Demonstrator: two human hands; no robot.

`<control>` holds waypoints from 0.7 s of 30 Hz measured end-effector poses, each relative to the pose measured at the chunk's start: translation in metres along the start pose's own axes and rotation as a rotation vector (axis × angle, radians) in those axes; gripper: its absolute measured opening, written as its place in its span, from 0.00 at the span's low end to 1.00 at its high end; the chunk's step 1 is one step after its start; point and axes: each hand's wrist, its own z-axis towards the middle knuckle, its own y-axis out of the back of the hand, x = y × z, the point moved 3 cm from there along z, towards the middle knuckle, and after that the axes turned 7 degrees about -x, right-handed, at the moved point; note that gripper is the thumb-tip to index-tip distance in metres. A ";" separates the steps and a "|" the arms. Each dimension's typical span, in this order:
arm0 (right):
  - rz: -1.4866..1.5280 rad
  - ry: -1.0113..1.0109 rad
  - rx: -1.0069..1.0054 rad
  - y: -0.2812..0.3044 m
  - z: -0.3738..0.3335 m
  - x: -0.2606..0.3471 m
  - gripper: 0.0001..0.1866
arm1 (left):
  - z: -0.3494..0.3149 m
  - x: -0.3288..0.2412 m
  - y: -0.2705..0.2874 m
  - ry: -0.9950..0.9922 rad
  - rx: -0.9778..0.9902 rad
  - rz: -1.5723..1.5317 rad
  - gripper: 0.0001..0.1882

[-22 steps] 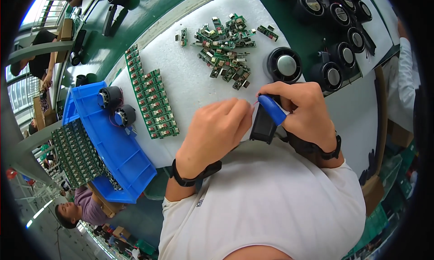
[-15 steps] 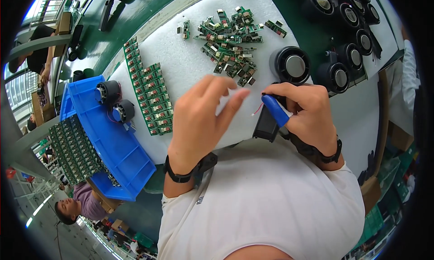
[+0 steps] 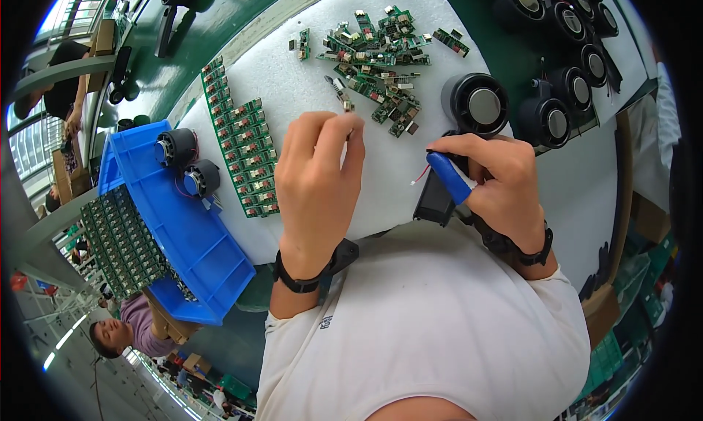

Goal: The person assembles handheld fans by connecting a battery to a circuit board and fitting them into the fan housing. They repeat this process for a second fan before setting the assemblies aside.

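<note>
Blue cylinder [image 3: 449, 176] clamped in the right hand [image 3: 505, 173], a small green circuit board [image 3: 339, 90], slightly blurred, pinched in the left hand [image 3: 318, 165]; the hands work apart over a white foam sheet [image 3: 256, 66].

The cylinder lies against a black handle [image 3: 433, 206], a thin red wire [image 3: 421, 174] poking out beside it; just beyond the right knuckles sits a round black fan [image 3: 483, 106]. Ahead of the left hand spreads a loose pile of boards [image 3: 395, 51], with joined rows of boards [image 3: 245, 154] leftward. Farther left, a blue bin [image 3: 179, 216] carries 2 dark motors [image 3: 173, 150].
</note>
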 end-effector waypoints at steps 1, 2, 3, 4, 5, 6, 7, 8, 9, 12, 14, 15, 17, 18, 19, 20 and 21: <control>-0.003 0.003 -0.004 0.000 0.000 0.000 0.12 | -0.005 0.000 0.002 -0.044 0.018 0.006 0.15; -0.003 0.003 -0.005 0.001 0.000 -0.001 0.12 | -0.010 -0.001 0.003 -0.088 0.036 0.013 0.16; -0.003 0.011 -0.003 0.000 0.001 -0.001 0.12 | -0.013 -0.002 0.006 -0.129 0.054 0.023 0.17; -0.003 0.020 -0.002 0.000 0.002 -0.001 0.12 | -0.014 -0.004 0.008 -0.126 0.053 0.027 0.17; -0.004 0.029 -0.001 0.000 0.002 0.000 0.12 | -0.013 -0.007 0.012 -0.051 0.040 -0.030 0.17; -0.001 0.032 0.001 0.001 0.002 0.000 0.12 | -0.011 -0.011 0.014 0.023 0.026 -0.089 0.17; -0.003 0.029 0.003 0.002 0.002 0.000 0.12 | -0.011 -0.012 0.016 0.096 0.012 -0.148 0.17; -0.004 0.028 0.006 0.002 0.002 0.000 0.12 | -0.012 -0.011 0.013 0.099 0.007 -0.143 0.17; -0.005 0.026 0.008 0.002 0.002 0.000 0.11 | -0.014 -0.007 0.009 0.095 -0.008 -0.081 0.17; 0.011 0.037 0.015 0.000 0.004 0.001 0.11 | -0.014 -0.002 0.005 0.083 -0.038 0.040 0.18; 0.011 0.035 0.013 0.000 0.002 0.001 0.10 | -0.013 -0.007 0.004 0.002 0.000 0.015 0.19; 0.014 0.037 0.007 0.000 0.001 0.001 0.10 | -0.012 -0.009 0.003 -0.039 0.020 0.003 0.20; 0.021 0.042 -0.004 0.001 -0.001 0.001 0.10 | -0.016 -0.009 0.003 0.003 0.058 -0.089 0.19; 0.016 0.037 -0.007 0.001 -0.002 0.001 0.10 | -0.018 -0.008 0.002 0.051 0.098 -0.179 0.18; 0.032 0.039 0.006 0.000 -0.003 0.000 0.10 | -0.020 -0.008 0.001 0.100 0.138 -0.270 0.17; 0.047 0.040 0.020 -0.001 -0.004 0.000 0.10 | -0.020 -0.011 0.002 0.098 0.142 -0.275 0.17; 0.063 0.040 0.033 -0.001 -0.005 -0.001 0.10 | -0.021 -0.013 0.002 0.238 0.152 -0.451 0.16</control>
